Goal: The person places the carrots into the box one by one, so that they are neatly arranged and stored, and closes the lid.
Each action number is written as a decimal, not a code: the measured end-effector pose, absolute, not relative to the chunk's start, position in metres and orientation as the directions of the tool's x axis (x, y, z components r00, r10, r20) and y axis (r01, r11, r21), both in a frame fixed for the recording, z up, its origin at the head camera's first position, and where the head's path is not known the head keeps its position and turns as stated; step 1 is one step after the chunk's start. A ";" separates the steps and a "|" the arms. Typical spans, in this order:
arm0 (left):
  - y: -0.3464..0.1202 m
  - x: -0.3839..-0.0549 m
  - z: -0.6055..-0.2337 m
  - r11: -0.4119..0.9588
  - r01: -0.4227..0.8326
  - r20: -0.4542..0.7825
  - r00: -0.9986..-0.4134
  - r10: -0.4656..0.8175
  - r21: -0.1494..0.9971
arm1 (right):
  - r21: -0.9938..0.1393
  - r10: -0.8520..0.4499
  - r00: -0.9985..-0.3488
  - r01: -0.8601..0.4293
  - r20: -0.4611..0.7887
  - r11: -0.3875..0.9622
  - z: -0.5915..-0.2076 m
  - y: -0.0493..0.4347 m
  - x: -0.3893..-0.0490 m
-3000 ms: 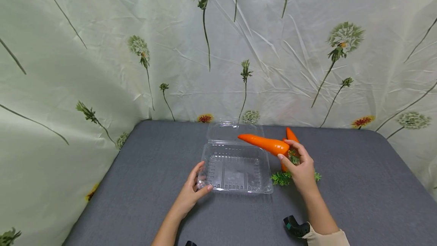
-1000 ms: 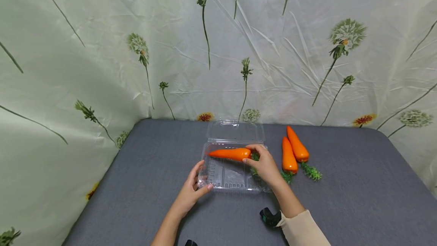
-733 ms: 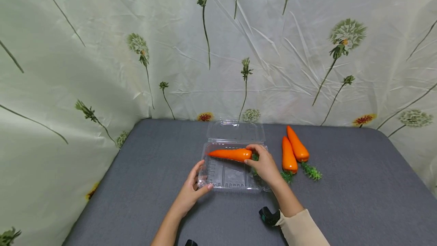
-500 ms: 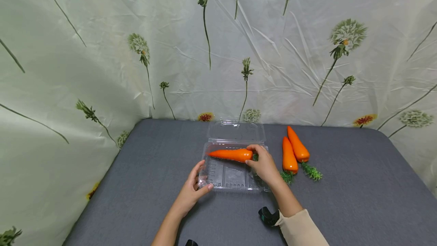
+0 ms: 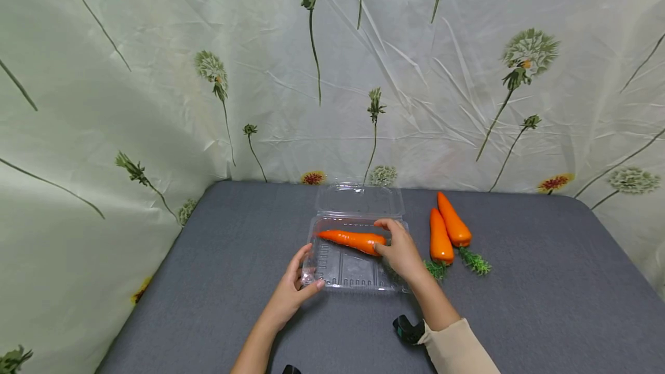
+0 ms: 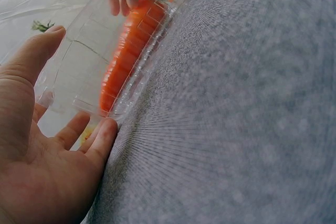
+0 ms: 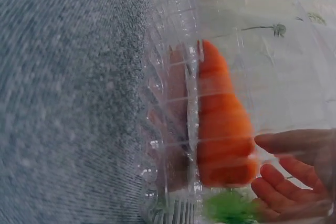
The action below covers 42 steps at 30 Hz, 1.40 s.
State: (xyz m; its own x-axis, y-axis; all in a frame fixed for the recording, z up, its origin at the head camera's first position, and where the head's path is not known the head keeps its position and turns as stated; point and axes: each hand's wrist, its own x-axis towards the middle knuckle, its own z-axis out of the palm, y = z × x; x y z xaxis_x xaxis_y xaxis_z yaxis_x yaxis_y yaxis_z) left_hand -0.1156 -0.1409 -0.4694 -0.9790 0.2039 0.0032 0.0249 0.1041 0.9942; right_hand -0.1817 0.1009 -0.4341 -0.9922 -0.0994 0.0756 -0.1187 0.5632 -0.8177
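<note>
A clear plastic hinged container (image 5: 358, 270) lies on the grey surface with its lid (image 5: 358, 198) folded back. My left hand (image 5: 291, 293) holds its near left corner, thumb at the front rim and fingers against the side. Inside, an orange carrot (image 5: 350, 239) lies crosswise, its tip to the left. My right hand (image 5: 405, 253) is at the carrot's thick end, its thumb beside the carrot and its other fingers spread off it. In the right wrist view green leaves (image 7: 228, 205) show at that end.
Two more carrots (image 5: 440, 241) with green tops lie right of the container. A black curved device (image 5: 407, 329) is at the right wrist. Behind the grey table (image 5: 234, 229) hangs a pale curtain (image 5: 260, 74) with a flower print.
My right hand has brought the carrot leftward and down into the container. Its fingers have just loosened, and the carrot's thick end has dropped slightly. The left hand stays at the corner.
</note>
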 end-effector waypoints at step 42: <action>-0.141 -0.118 -0.480 0.117 0.043 0.021 -0.983 0.182 0.992 | -0.860 0.173 -0.905 -0.287 0.387 0.421 -0.420 0.154 -0.169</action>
State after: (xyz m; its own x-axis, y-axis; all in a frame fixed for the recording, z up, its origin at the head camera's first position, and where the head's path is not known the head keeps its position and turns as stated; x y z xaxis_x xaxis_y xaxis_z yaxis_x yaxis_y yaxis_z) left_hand -0.1183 -0.1414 -0.4798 -0.9831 0.1818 0.0212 0.0430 0.1172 0.9922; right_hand -0.1692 0.1538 -0.4197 -0.9055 0.1733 0.3874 -0.2873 0.4214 -0.8602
